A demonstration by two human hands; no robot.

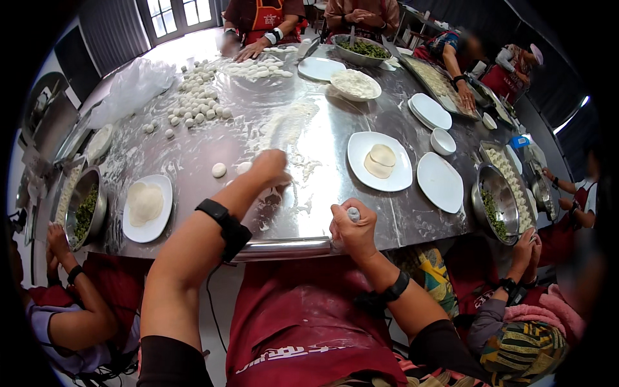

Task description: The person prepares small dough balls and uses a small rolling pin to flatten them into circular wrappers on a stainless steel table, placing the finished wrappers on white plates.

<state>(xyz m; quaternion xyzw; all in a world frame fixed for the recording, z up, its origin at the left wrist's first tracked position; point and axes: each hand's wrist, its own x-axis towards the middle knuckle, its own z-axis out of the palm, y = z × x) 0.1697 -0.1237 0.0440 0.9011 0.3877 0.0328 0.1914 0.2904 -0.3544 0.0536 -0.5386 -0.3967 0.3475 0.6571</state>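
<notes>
My left hand (271, 169) reaches over the floury steel table, smeared by motion. Its fingers do not show clearly, so I cannot tell whether it holds anything. Just left of it lie two flattened dough pieces, one (219, 169) in the open and one (244, 168) against my wrist. My right hand (355, 227) is closed round a rolling pin (353, 213) at the near edge, its greyish end poking out above the fist. Ahead and to the right, a white square plate (401, 178) carries a few round dough wrappers (380, 160) that overlap.
Many small dough balls (205, 97) lie far left beside a plastic bag (132, 93). A flour bowl (356, 84) stands at the back. Metal filling bowls (509, 187) flank me, and a plate of wrappers (147, 203) sits left. Co-workers' hands (253, 50) work around the table.
</notes>
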